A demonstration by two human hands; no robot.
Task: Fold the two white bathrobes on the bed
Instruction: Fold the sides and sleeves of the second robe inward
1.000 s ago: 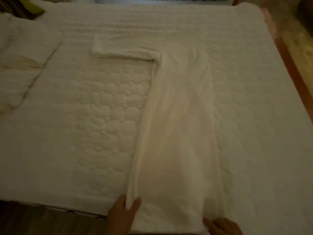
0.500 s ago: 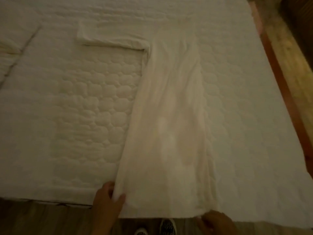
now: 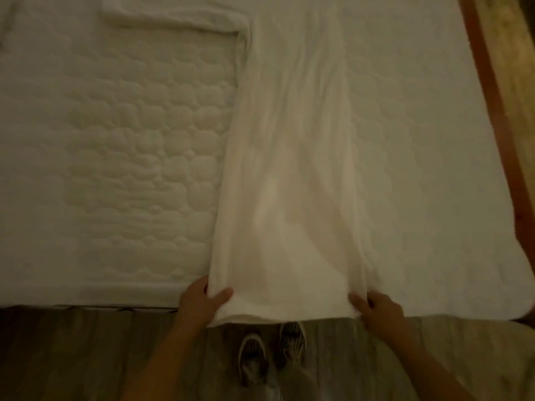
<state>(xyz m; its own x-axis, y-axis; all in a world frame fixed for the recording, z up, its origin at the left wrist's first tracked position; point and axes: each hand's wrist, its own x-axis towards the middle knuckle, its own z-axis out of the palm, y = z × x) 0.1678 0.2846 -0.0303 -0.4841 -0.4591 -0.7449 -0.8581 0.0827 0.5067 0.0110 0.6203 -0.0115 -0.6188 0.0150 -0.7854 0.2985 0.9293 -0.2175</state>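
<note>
A white bathrobe [image 3: 292, 157] lies lengthwise on the bed [image 3: 115, 146] as a long narrow strip, one sleeve [image 3: 173, 15] stretched out to the left at the top. Its hem hangs slightly over the bed's near edge. My left hand [image 3: 202, 299] pinches the hem's left corner, thumb on top of the cloth. At the hem's right corner my right hand [image 3: 376, 309] grips the fabric, thumb on top. A second bathrobe is not in view.
The quilted white mattress cover fills most of the view. A red-brown wooden bed frame edge [image 3: 492, 111] runs down the right side. Below the bed lies grey wood floor [image 3: 86, 357], and my two shoes [image 3: 272, 351] stand under the hem.
The view has tilted downward, so the pillows at the left are out of sight and my shoes show. Both hands have come fully into view at the hem corners.
</note>
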